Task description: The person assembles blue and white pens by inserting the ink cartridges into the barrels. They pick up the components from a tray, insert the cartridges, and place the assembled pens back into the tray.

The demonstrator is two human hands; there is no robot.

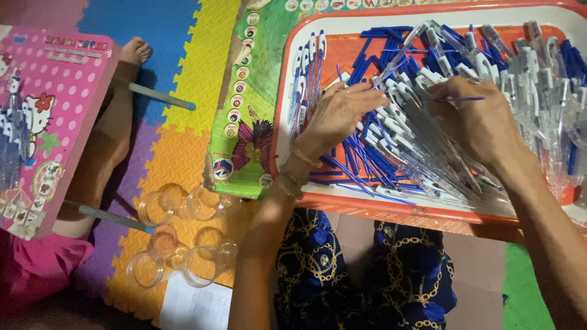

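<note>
Pen parts, i.e. blue refills [361, 162] and clear barrels [422, 131], are heaped on an orange tray [282, 116]; judged light, stiff, slippery, prob. best pinched mid-length. One thin blue refill [461, 99] is pinched by the right hand [477, 122], approx. above the barrels. The left hand [339, 116] is spread flat, fingers open, pressed on the pile's left part, nothing gripped. Clear plastic cups [183, 235] are seen well apart, on the foam mat [195, 73].
</note>
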